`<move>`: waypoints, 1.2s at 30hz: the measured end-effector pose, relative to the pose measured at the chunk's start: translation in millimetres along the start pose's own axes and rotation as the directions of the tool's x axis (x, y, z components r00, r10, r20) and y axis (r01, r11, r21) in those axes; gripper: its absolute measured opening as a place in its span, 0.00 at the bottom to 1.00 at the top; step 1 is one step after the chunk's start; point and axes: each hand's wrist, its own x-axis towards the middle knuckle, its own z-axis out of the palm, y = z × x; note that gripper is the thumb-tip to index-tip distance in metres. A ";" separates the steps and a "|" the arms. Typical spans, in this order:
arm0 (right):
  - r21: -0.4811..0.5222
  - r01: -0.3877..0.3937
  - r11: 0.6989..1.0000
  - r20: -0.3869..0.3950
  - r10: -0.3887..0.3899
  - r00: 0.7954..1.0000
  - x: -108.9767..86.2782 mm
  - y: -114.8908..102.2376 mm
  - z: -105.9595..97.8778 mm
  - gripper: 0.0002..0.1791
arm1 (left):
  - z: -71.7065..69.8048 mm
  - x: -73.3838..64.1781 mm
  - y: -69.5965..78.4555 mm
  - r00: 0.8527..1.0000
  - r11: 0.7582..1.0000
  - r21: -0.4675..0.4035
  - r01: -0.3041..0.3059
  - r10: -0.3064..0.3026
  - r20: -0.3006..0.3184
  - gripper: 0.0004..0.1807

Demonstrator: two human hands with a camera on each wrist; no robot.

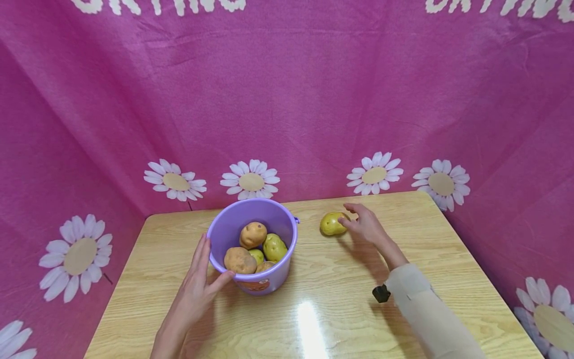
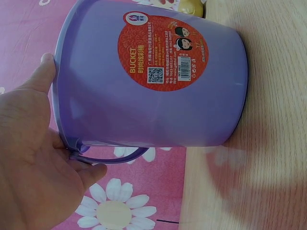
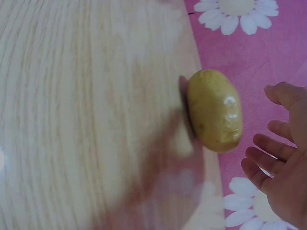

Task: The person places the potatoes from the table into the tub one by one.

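Observation:
A purple bucket stands on the left half of the table in the head view. Several potatoes lie in it, among them a brown potato and a greenish-yellow potato. My left hand touches the bucket's rim, its thumb at the front and its fingers spread along the left side; the left wrist view shows this hand by the handle joint. Right of the bucket a yellow potato lies on the table. My right hand is beside it, fingers apart; a gap separates them in the right wrist view.
The pale wood table ends at a pink cloth backdrop with printed daisies, which rises behind it and on both sides. A red label is on the bucket's wall. The bucket's handle hangs down.

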 end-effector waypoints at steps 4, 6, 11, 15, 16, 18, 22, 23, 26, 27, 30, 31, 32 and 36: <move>0.002 -0.039 0.999 0.031 0.039 0.999 -0.9 3.6 5.6 0.33 | 0.2 -0.5 -0.4 1.000 1.000 -0.004 -0.008 0.008 -0.004 0.51; 0.000 -0.043 0.999 0.036 0.043 0.998 -0.9 5.4 8.4 0.33 | 0.1 -0.3 -0.6 1.000 1.000 -0.005 -0.007 0.007 -0.004 0.51; 0.011 -0.068 0.998 0.061 0.067 0.996 -0.4 9.1 14.8 0.34 | -0.1 0.6 -1.1 1.000 1.000 -0.005 0.009 -0.009 0.006 0.51; 0.019 -0.082 0.996 0.090 0.080 0.993 0.1 11.1 19.4 0.34 | -0.3 1.0 -0.6 1.000 1.000 -0.004 0.023 -0.023 0.016 0.50; 0.013 -0.076 0.997 0.097 0.075 0.993 0.3 12.2 20.5 0.35 | -0.3 1.1 -0.4 1.000 1.000 -0.005 0.024 -0.024 0.018 0.50; 0.016 -0.074 0.997 0.104 0.072 0.992 0.1 13.2 22.1 0.35 | -0.3 1.3 -0.3 1.000 1.000 -0.007 0.024 -0.024 0.019 0.50; 0.025 -0.083 0.996 0.104 0.080 0.991 -0.5 15.0 25.1 0.35 | -0.3 1.0 -0.3 1.000 1.000 -0.006 0.021 -0.021 0.017 0.50; 0.030 -0.088 0.996 0.103 0.085 0.991 -0.8 15.1 25.7 0.35 | -0.4 0.8 -0.4 1.000 1.000 -0.006 0.019 -0.019 0.016 0.50; 0.039 -0.097 0.994 0.097 0.093 0.991 -1.3 17.2 27.9 0.36 | -0.4 0.5 -0.3 1.000 1.000 -0.006 0.016 -0.016 0.014 0.50; 0.046 -0.098 0.994 0.094 0.093 0.991 -1.5 17.9 28.6 0.36 | -0.4 0.6 -0.4 1.000 1.000 -0.006 0.015 -0.015 0.012 0.51; 0.077 -0.108 0.991 0.088 0.102 0.991 -2.9 19.7 31.4 0.36 | -0.2 0.6 -0.6 1.000 1.000 -0.007 0.013 -0.013 0.012 0.51; 0.086 -0.108 0.990 0.087 0.101 0.991 -3.5 20.1 32.5 0.36 | -0.1 0.5 -0.6 1.000 1.000 -0.008 0.014 -0.014 0.013 0.51; 0.089 -0.107 0.990 0.084 0.099 0.992 -4.2 20.7 33.6 0.36 | -0.1 0.5 -0.8 1.000 1.000 -0.008 0.014 -0.014 0.012 0.51; 0.076 -0.100 0.992 0.052 0.097 0.994 -5.6 21.8 38.9 0.37 | 0.4 0.0 -0.9 1.000 1.000 -0.007 0.012 -0.012 0.006 0.51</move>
